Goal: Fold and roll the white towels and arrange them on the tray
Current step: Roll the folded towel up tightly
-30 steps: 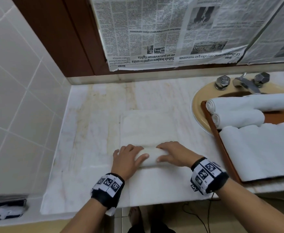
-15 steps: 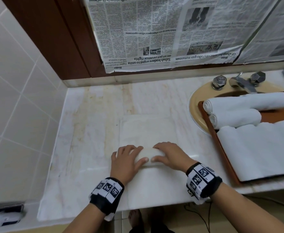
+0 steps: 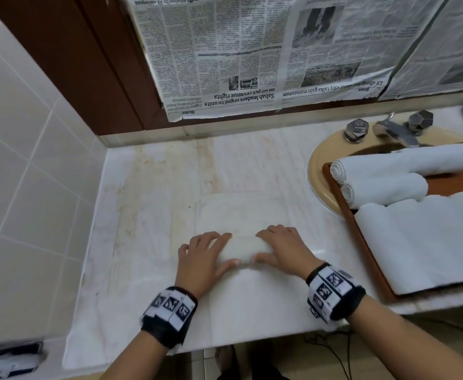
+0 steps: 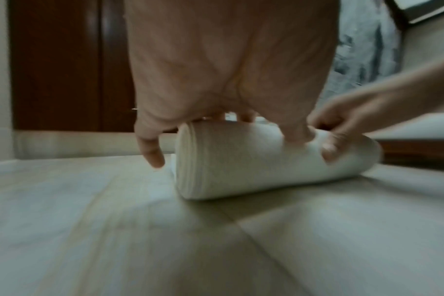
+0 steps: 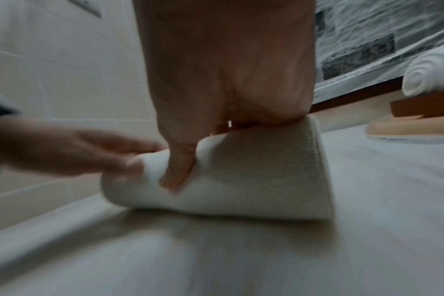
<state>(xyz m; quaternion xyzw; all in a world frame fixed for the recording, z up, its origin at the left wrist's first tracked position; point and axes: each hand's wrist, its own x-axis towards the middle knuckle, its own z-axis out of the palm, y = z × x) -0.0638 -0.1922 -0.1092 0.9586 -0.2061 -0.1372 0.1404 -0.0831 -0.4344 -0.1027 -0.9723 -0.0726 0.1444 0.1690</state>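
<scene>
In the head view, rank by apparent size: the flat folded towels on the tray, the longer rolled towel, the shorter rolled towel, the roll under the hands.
1. flat folded towels
2. longer rolled towel
3. shorter rolled towel
4. roll under the hands, though partly covered, so this rank is unsure.

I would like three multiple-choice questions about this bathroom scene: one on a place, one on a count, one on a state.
1. Where does the brown wooden tray lie?
A. partly over the beige oval sink
B. on the floor
C. against the tiled wall

2. How many finished rolled white towels lie on the tray?
A. none
B. two
C. five

3. In what state is the white towel on the marble counter?
A. fully flat
B. partly rolled
C. hanging from a hook

Answers:
1. A, its far end crosses the sink's rim.
2. B, two rolls lie side by side, beside a flat folded towel.
3. B, the left hand and right hand grip a roll while flat cloth remains ahead.
</scene>
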